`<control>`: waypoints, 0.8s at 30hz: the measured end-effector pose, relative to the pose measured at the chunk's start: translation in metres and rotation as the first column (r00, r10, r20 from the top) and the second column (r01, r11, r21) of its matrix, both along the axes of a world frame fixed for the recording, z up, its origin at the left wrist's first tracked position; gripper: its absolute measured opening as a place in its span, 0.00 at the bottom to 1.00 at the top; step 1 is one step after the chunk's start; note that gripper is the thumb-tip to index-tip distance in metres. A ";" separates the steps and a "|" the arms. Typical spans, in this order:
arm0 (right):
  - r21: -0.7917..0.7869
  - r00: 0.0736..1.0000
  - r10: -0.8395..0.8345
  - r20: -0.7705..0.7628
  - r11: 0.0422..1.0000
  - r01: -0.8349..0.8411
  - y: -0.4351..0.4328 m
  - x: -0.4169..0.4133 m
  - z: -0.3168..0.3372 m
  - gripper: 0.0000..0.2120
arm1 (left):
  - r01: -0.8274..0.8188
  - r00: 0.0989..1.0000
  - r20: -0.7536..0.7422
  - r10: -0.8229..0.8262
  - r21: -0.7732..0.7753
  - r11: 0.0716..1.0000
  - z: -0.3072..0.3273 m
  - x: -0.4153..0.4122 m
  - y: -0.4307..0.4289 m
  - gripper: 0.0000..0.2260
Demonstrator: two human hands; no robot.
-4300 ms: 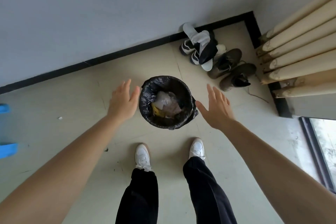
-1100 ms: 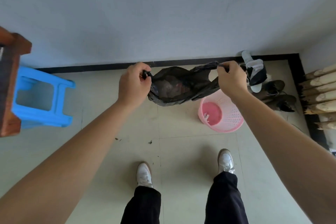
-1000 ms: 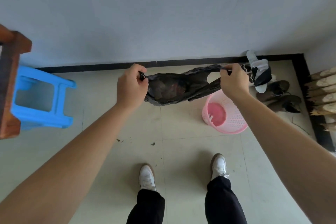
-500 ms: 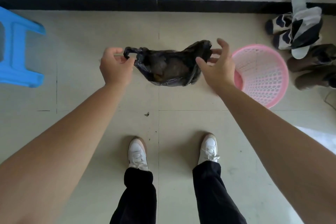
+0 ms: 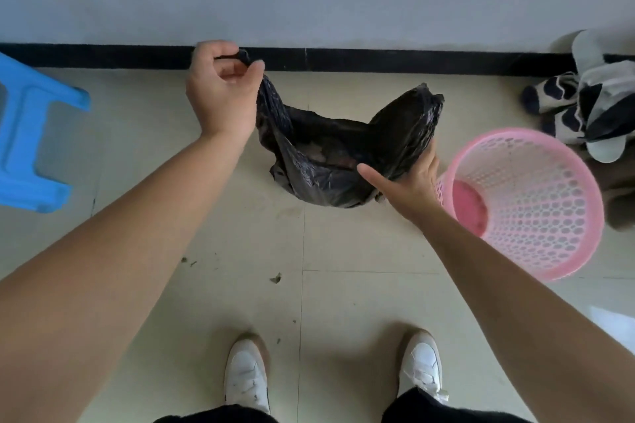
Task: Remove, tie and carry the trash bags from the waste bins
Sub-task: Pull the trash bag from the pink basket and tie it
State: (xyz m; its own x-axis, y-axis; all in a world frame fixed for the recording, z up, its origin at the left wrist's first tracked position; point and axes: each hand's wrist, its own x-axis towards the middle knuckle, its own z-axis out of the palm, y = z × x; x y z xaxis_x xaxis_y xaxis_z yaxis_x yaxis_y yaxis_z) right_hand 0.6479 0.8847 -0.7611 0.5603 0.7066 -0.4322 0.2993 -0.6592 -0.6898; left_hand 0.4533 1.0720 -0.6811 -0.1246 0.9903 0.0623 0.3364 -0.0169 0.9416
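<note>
A black trash bag [image 5: 330,161] with rubbish inside hangs just above the tiled floor in front of me. My left hand [image 5: 220,89] pinches the bag's left handle loop and holds it up near the black skirting. My right hand [image 5: 409,178] is lower, with its thumb out and its fingers tucked behind the bag's right flap, which stands up loose. The pink mesh waste bin [image 5: 536,216] stands unlined on the floor right of the bag.
A blue plastic stool [image 5: 31,141] sits at the left edge. A heap of shoes and slippers [image 5: 591,103] lies by the wall at the right. My white shoes [image 5: 247,378] stand on the tiles below; small scraps dot the floor.
My right hand let go of the bag's right handle and dropped to its side. My left hand raised its handle. The bag sank lower and its mouth opened wider.
</note>
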 end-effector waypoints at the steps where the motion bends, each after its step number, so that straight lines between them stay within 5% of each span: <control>1: 0.038 1.000 -0.004 -0.005 0.999 0.004 0.009 0.005 -0.010 0.66 | 0.007 1.000 0.026 -0.007 0.032 0.999 -0.007 0.005 0.009 0.13; 4: 0.097 0.999 0.039 0.036 0.994 -0.042 0.044 0.023 -0.045 0.57 | 0.006 0.996 0.087 -0.016 0.119 0.993 -0.028 0.021 0.037 0.12; 7: 0.192 0.987 0.113 0.117 0.972 -0.134 0.086 0.036 -0.069 0.26 | -0.016 0.992 0.122 -0.012 0.226 0.974 -0.045 0.035 0.069 0.11; 9: 0.326 0.996 0.055 0.073 0.942 -0.076 0.109 0.038 -0.079 0.16 | -0.048 0.984 0.179 0.000 0.266 0.963 -0.055 0.043 0.087 0.11; 13: 0.472 0.998 -0.028 -0.064 0.880 0.055 0.133 0.040 -0.101 0.18 | -0.137 0.944 0.330 0.028 0.312 0.940 -0.083 0.051 0.095 0.19; 17: 0.450 0.998 0.000 -0.071 0.892 0.032 0.139 0.043 -0.116 0.14 | -0.231 0.972 0.112 0.204 0.331 0.915 -0.136 0.043 0.054 0.47; 19: 0.434 0.998 0.029 -0.053 0.901 -0.003 0.136 0.045 -0.113 0.15 | -0.078 0.997 0.022 0.075 0.163 0.984 -0.162 0.035 0.039 0.60; 21: 0.435 0.998 0.043 -0.056 0.900 -0.014 0.132 0.042 -0.105 0.16 | 0.128 0.989 0.090 -0.118 -0.111 0.986 -0.176 0.030 0.034 0.67; 24: 0.428 0.992 0.083 -0.091 0.903 -0.036 0.126 0.030 -0.093 0.25 | 0.340 0.926 0.269 -0.265 -0.290 0.895 -0.176 0.029 0.032 0.58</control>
